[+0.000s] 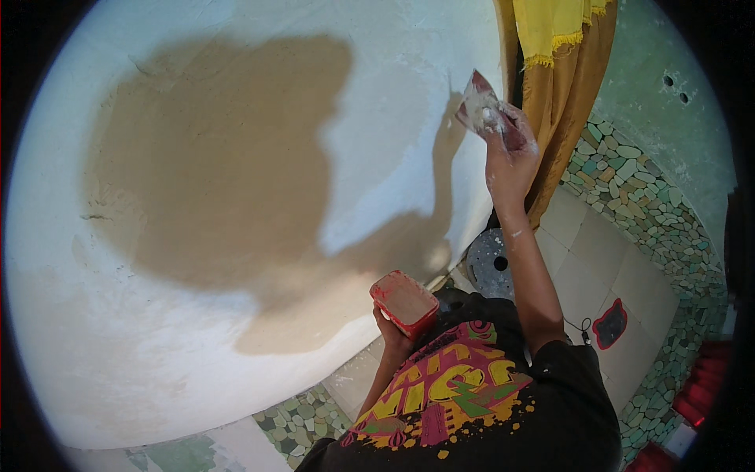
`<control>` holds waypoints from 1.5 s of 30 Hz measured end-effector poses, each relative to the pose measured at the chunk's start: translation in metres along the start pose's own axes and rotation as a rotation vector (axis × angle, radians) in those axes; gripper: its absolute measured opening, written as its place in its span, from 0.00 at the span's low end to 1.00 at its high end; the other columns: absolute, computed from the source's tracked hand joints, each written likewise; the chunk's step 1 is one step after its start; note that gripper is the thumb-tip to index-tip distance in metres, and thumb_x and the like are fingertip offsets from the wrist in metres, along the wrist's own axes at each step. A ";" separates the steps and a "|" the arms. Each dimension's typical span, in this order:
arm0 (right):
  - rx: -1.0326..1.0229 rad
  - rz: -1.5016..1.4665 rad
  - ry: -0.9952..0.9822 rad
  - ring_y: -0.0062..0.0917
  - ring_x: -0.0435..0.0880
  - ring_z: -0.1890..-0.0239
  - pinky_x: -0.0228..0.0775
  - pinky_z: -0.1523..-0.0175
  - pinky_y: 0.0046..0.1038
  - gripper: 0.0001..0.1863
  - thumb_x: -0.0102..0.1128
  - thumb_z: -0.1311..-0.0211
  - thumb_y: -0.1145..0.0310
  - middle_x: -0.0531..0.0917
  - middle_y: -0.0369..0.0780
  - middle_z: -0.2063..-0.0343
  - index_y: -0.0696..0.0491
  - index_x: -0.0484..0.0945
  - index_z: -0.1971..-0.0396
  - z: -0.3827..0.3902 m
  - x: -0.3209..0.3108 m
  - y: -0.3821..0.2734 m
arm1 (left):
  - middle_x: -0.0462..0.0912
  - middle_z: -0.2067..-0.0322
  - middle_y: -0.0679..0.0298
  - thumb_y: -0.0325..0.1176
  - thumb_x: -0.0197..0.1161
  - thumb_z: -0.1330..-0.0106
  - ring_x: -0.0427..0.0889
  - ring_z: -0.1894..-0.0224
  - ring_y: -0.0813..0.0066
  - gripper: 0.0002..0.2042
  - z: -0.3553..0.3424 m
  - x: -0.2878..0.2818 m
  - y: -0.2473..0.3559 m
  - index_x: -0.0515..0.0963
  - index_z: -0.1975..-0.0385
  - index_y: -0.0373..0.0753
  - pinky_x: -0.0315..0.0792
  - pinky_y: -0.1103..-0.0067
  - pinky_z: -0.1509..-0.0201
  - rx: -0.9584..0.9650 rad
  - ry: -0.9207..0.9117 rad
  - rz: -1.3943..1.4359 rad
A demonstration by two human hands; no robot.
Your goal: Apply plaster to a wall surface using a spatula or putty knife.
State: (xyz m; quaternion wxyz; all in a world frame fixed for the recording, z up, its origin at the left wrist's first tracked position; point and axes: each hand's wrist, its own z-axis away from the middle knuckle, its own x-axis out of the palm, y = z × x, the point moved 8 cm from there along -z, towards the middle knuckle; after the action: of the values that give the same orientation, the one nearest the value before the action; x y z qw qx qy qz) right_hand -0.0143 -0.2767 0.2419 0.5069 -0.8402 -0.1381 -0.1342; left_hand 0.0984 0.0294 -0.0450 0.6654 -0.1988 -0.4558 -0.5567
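Observation:
My right hand [513,161] is raised at the right edge of the white wall [385,102], its fingers closed round a flat reddish scraper [476,104]. White paste is smeared over the scraper and the fingers. I cannot tell whether the scraper touches the wall. Lower down, in front of my body, my left hand [395,337] grips a red rectangular tub [405,300] from its left side. Pale residue covers the tub's upper face, and what is inside cannot be made out.
Brown cloth [554,118] hangs beside the wall's right edge, with a yellow fringed cloth [550,31] over it. Below stands a round grey stool-like top [489,263] with a hole. A dark red-rimmed mat [609,323] lies on pale floor tiles [605,252], bordered by green pebble mosaic [629,177].

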 end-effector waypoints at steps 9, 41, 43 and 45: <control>-1.073 0.830 -0.574 0.33 0.74 0.34 0.61 0.29 0.44 0.31 0.76 0.57 0.70 0.78 0.34 0.38 0.39 0.82 0.46 0.026 0.088 -0.041 | 0.79 0.42 0.55 0.58 0.42 0.29 0.77 0.40 0.54 0.31 -0.002 0.005 -0.005 0.69 0.35 0.41 0.71 0.54 0.34 0.000 -0.066 0.002; -0.767 0.860 -0.531 0.41 0.79 0.41 0.64 0.31 0.45 0.31 0.64 0.49 0.75 0.82 0.46 0.47 0.49 0.78 0.40 0.036 0.047 -0.045 | 0.76 0.39 0.55 0.61 0.38 0.28 0.75 0.37 0.54 0.34 -0.008 -0.007 0.000 0.68 0.34 0.41 0.69 0.53 0.32 -0.016 -0.044 -0.019; -0.782 0.793 -0.434 0.42 0.81 0.44 0.69 0.35 0.43 0.29 0.63 0.48 0.75 0.83 0.47 0.49 0.50 0.78 0.41 0.020 0.062 -0.076 | 0.77 0.39 0.54 0.60 0.37 0.28 0.75 0.37 0.54 0.34 -0.008 -0.009 0.000 0.68 0.34 0.41 0.69 0.53 0.32 -0.001 -0.033 -0.033; -0.494 0.564 -0.362 0.41 0.85 0.49 0.76 0.44 0.40 0.23 0.61 0.48 0.79 0.85 0.50 0.52 0.54 0.82 0.48 -0.009 0.069 -0.076 | 0.77 0.40 0.54 0.60 0.37 0.28 0.75 0.37 0.54 0.34 -0.009 -0.010 0.000 0.68 0.34 0.41 0.69 0.53 0.32 0.011 -0.024 -0.047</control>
State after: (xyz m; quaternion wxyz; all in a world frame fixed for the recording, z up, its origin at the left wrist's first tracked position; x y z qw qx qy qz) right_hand 0.0211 -0.2438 0.3327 0.2746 -0.9515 0.0471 0.1307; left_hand 0.1020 0.0277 -0.0582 0.6479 -0.1908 -0.4714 -0.5672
